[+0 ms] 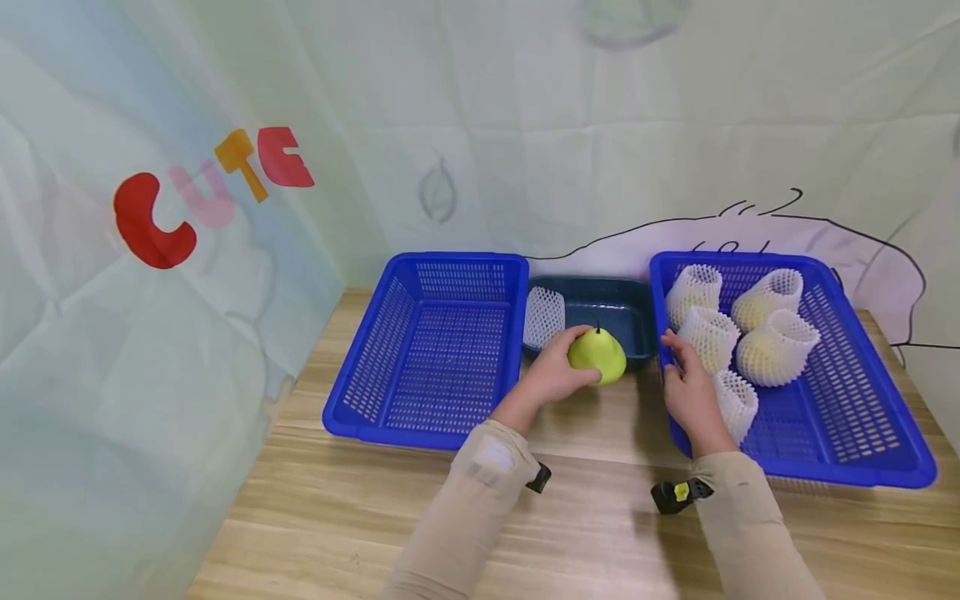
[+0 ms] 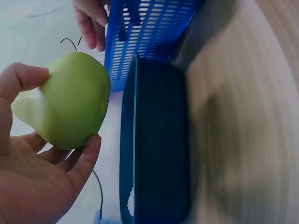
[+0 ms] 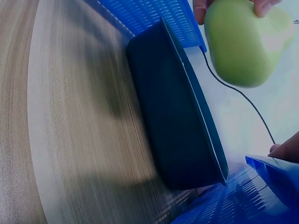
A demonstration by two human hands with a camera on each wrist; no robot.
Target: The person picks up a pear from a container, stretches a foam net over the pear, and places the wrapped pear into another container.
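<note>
A green pear (image 1: 597, 356) with a dark stem is gripped between the thumb and fingers of my left hand (image 1: 553, 372), in front of the dark teal tray (image 1: 618, 307). In the left wrist view the pear (image 2: 77, 100) is clear of the tray and bare of any net. My right hand (image 1: 692, 398) is at the left rim of the right blue basket (image 1: 862, 477), holding nothing, fingers loosely bent; whether it touches the rim I cannot tell. Several pale fruits in white foam nets (image 1: 776, 348) sit in that basket. One white foam net (image 1: 544, 317) lies at the tray's left end.
A second blue basket (image 1: 450, 367) with slotted walls stands left of the tray. All three containers stand on a wooden table (image 1: 585, 533), against a printed cloth backdrop (image 1: 525, 167). The right basket's front right part shows bare floor (image 1: 795, 433).
</note>
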